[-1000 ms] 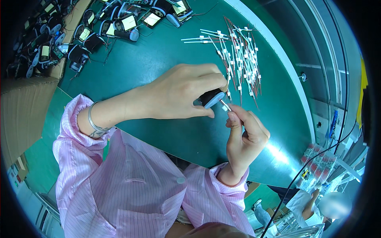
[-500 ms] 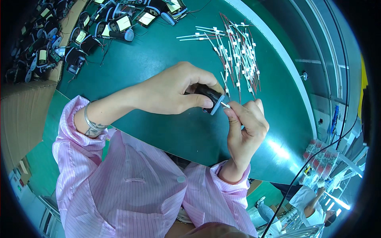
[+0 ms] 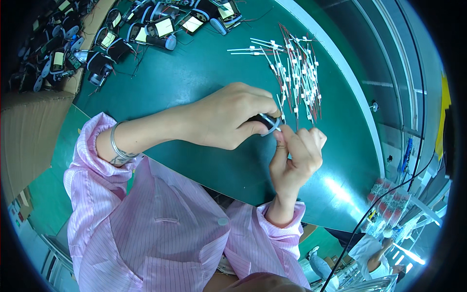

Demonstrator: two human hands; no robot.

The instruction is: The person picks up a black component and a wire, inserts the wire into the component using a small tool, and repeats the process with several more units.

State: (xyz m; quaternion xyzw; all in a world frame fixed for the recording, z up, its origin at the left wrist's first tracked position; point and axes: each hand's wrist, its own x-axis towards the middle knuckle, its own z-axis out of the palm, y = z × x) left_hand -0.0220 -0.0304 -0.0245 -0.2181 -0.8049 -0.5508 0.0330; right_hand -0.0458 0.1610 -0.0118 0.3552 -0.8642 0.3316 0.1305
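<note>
My left hand (image 3: 233, 117) is closed round a small black housing (image 3: 265, 119) with a grey-blue rim at its right end. Thumb and fingers cover most of its body. At that rim, my right hand (image 3: 297, 153) pinches a thin white piece (image 3: 278, 129) between thumb and forefinger. Only a short bit of it shows, so its full shape is hidden; its tip meets the rim. Just beyond both hands lies a loose pile of white-sleeved wires (image 3: 301, 78) with red leads and small white connectors.
Several black housings (image 3: 160, 27) with pale yellow pads and thin wires lie at the table's far left. More fill a cardboard box (image 3: 36, 131) on the left. A pale rim (image 3: 335, 53) bounds the green table (image 3: 194, 168). Another person (image 3: 372, 253) is at lower right.
Less of the white piece shows between my right fingertips and the rim. The housing has turned slightly and is more covered by my left hand. The whole view has shifted a little.
</note>
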